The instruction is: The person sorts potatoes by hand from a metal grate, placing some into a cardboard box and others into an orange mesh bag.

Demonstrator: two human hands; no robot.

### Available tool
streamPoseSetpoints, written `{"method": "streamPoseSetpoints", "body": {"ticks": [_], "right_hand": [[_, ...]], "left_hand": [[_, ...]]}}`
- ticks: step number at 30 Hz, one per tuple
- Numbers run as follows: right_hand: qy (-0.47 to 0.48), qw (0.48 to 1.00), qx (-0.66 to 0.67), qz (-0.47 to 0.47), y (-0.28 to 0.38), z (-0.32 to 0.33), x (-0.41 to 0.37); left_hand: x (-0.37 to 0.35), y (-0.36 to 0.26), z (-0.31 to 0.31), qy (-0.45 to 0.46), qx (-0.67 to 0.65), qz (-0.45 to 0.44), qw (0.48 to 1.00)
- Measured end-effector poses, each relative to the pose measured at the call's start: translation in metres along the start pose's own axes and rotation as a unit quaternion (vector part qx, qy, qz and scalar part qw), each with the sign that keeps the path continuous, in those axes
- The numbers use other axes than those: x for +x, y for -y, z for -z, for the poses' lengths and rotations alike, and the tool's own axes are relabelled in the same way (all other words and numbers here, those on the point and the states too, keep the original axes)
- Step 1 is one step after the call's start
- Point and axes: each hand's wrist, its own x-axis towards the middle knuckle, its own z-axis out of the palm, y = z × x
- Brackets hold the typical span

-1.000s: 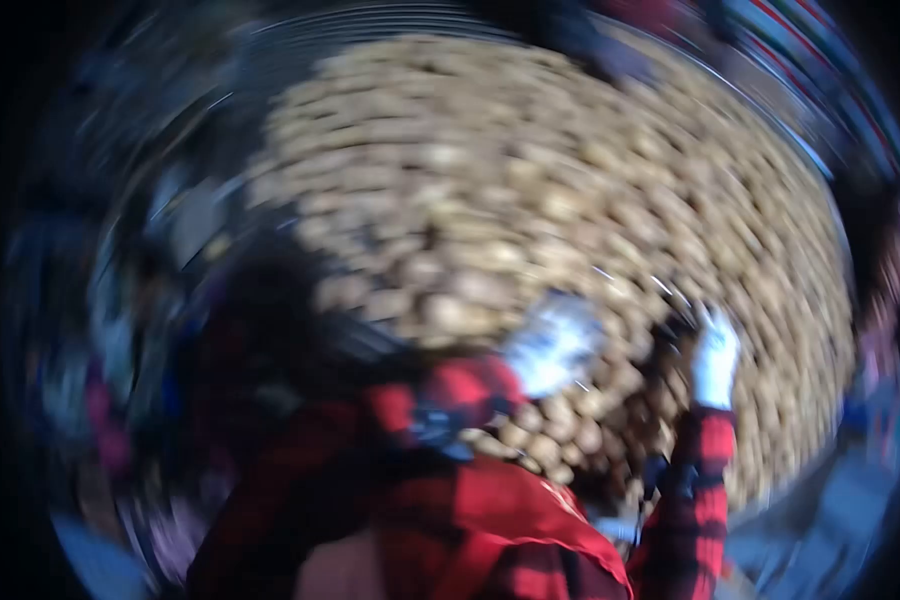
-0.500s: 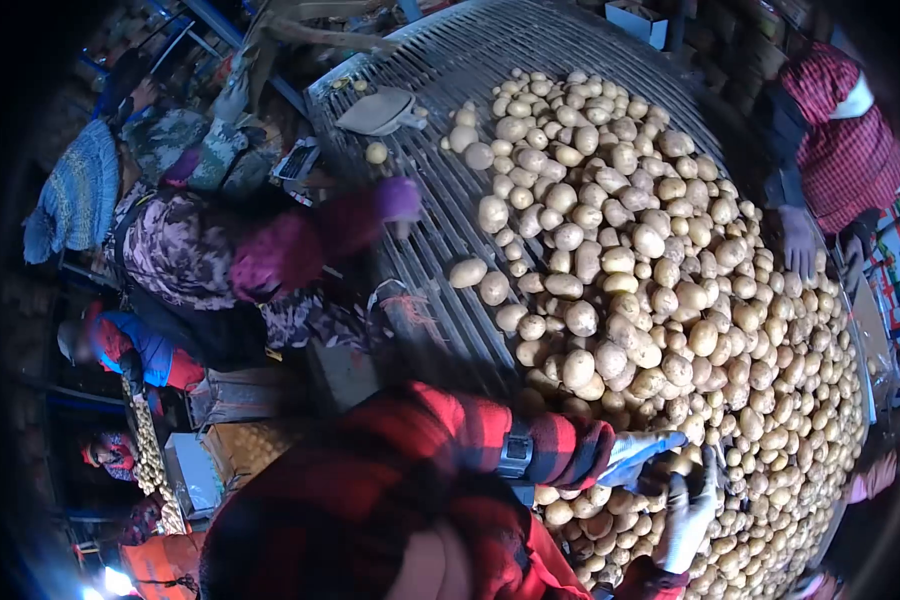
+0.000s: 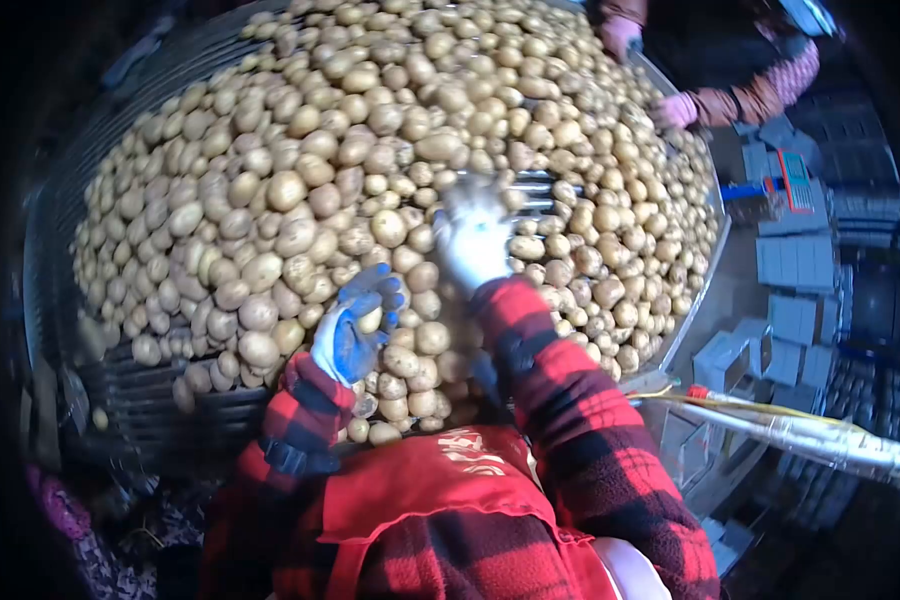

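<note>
Dim work area, slatted table point(image 3: 145, 395) under a broad potato heap point(image 3: 280, 190)

Table fills most of the view; dark slats bare at near left and along the far left edge. Potato heap spreads across the middle to the right rim, mixed sizes, pale tan to yellowish. Wearer at bottom: red-and-black plaid sleeves point(image 3: 610, 430), red apron point(image 3: 420, 495) with pale lettering, against the table's near side. Stacked pale cartons point(image 3: 795, 262) beyond the right rim, background there dark. Pale wrapped pole point(image 3: 810, 435) juts right from the near right corner, yellow cord alongside. Patterned cloth point(image 3: 110, 550) at lower left, partly in shadow.

Co-worker across at upper right: one pink-gloved hand point(image 3: 678, 110) at the heap's edge, another point(image 3: 621, 36) farther up.

Right hand, white glove point(image 3: 473, 240), in mid-heap just beside a small bare patch of slats; motion blur, cannot tell whether fingers are apart or gripping. Left hand point(image 3: 357, 322), blue-palmed glove, near the heap's near edge, palm turned up, fingers and thumb curled around a small potato point(image 3: 370, 320). Red-framed device point(image 3: 796, 182) by the cartons. Dark wrist strap point(image 3: 295, 460) on the left sleeve.
</note>
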Motion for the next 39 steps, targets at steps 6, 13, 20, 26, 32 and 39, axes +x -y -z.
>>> {"method": "streamPoseSetpoints", "body": {"ticks": [6, 13, 20, 26, 32, 39], "right_hand": [[0.178, 0.948, 0.255, 0.064, -0.020, 0.071, -0.047], [0.028, 0.997, -0.059, 0.043, -0.115, 0.085, -0.085], [-0.031, 0.988, -0.143, -0.040, -0.088, 0.042, 0.033], [0.148, 0.944, -0.074, -0.286, -0.081, -0.001, 0.106], [0.121, 0.986, -0.014, -0.114, -0.100, 0.017, 0.061], [0.212, 0.973, -0.035, -0.079, -0.047, 0.025, 0.075]], "left_hand": [[-0.003, -0.001, 0.000, -0.023, 0.019, 0.004, 1.000], [-0.007, -0.003, 0.005, -0.015, 0.022, 0.037, 0.999], [-0.001, 0.001, 0.013, 0.026, 0.213, 0.002, 0.977], [0.000, 0.002, -0.018, 0.044, 0.169, 0.075, 0.982], [0.022, 0.002, -0.031, 0.085, 0.167, 0.095, 0.978], [0.035, 0.018, -0.035, 0.089, 0.166, 0.088, 0.978]]}}
